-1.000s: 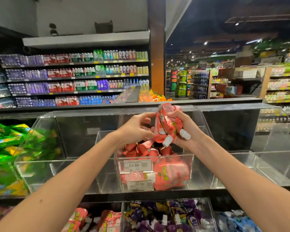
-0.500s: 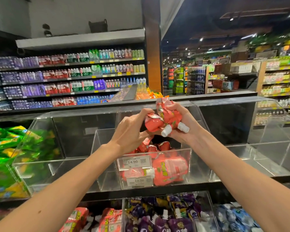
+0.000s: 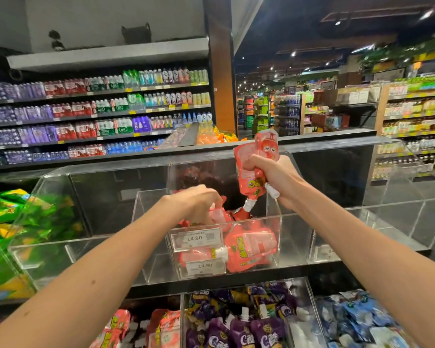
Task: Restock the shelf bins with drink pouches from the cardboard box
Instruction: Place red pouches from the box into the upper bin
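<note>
My right hand (image 3: 269,175) grips a bunch of red drink pouches (image 3: 255,167) above the clear bin (image 3: 274,237) while my left hand (image 3: 199,204) presses one pouch down inside it, and squeezing so many at once could let one slip outside.

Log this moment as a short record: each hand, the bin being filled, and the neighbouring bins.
left hand: down in the bin, fingers on a red pouch
right hand: raised above the bin, gripping red pouches, spouts down
centre bin: clear, partly filled with red pouches, tag 14.90
left bin: green packs
lower bins: purple, blue and red pouches
cardboard box: not in view
</note>
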Demonstrator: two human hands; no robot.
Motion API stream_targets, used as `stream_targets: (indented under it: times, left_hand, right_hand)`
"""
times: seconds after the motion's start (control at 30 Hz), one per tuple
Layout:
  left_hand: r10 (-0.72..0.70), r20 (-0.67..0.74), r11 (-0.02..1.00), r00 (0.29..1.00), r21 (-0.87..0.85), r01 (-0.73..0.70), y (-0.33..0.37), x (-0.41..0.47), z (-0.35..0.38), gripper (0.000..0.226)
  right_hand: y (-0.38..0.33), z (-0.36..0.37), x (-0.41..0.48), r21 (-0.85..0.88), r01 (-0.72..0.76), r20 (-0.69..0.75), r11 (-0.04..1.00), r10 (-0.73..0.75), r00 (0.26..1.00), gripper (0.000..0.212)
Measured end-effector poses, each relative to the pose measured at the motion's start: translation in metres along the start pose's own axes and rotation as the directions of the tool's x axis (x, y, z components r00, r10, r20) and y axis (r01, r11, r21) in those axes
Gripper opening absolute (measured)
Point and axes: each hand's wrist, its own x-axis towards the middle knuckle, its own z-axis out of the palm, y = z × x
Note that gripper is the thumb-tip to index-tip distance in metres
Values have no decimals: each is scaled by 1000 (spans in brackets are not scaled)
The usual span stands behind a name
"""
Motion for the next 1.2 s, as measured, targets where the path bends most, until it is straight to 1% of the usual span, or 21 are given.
stream_targets:
  times: [0.13,0.17,0.23,0.27,0.3,0.4,0.47,0.53,0.6,0.63,0.7,0.77,0.8,0.83,0.87,0.9,0.93,1.0,1.1,1.13,1.2]
  left_hand:
    - [-33,147,997,989,76,22,7,20,8,18]
    - [-56,160,995,986,96,41,8,21,7,27]
    - [-149,209,982,966,143,121,6,24,8,78]
    - [-173,243,978,955,153,139,3,25,11,96]
    - [-177,275,980,945,138,144,3,24,13,103]
    - [-168,378,978,910,-48,201,1,22,15,105]
    - [-154,430,963,890,-135,232,0,18,10,87]
    - [-107,401,961,910,-192,197,-7,14,3,54]
    - [-48,301,934,952,-324,150,-15,10,-6,38]
    - [-29,223,892,974,-435,126,-18,9,-11,33]
    - [-30,41,726,999,-686,50,-22,5,-20,37]
    - [-45,-100,514,994,-855,-63,-20,3,-26,54]
    - [-47,-143,440,989,-892,-107,-19,3,-28,63]
    - [-48,-170,398,984,-907,-138,-17,3,-29,70]
    - [-56,-192,390,980,-908,-155,-16,4,-29,73]
    - [-72,-215,412,974,-896,-167,-13,4,-27,72]
    - [-91,-232,458,968,-873,-166,-11,3,-24,65]
    - [-98,-238,570,966,-809,-142,-8,3,-14,52]
    - [-81,-156,635,984,-769,-70,-4,6,2,51]
    - [-82,-130,658,988,-752,-44,-4,6,5,52]
    - [-83,-86,725,993,-689,1,-4,10,13,55]
  right_hand:
    - [2,4,-8,-98,30,15,995,-29,999,14]
    - [2,3,-10,-115,34,13,993,-32,999,18]
    - [3,2,-13,-138,40,6,990,-39,999,21]
    - [3,1,-14,-141,41,8,989,-41,999,22]
    - [3,-1,-14,-139,39,14,990,-38,999,23]
    - [3,-4,-15,-140,35,24,990,-32,999,22]
    - [6,-6,-15,-135,27,16,991,-25,1000,19]
    - [8,-7,-13,-135,29,14,990,-28,1000,19]
    - [9,-8,-12,-113,27,12,993,-26,1000,18]
    - [10,-8,-11,-101,34,11,994,-33,999,15]
    - [10,-5,-7,-112,38,21,993,-36,999,13]
    - [9,-2,-2,-195,70,32,978,-65,997,16]
    - [7,-2,2,-280,123,56,952,-112,992,18]
    - [4,-2,5,-389,191,111,901,-159,981,21]
    - [1,-2,8,-489,252,190,835,-180,965,23]
    - [-2,-3,10,-562,296,285,772,-155,946,19]
    - [-3,-2,10,-616,317,375,721,-85,923,13]
    - [0,-2,16,-745,327,458,582,90,884,16]
    - [9,4,25,-881,338,422,333,225,878,29]
    - [11,7,27,-896,351,419,270,256,871,32]
    - [11,12,26,-905,377,424,198,338,840,38]
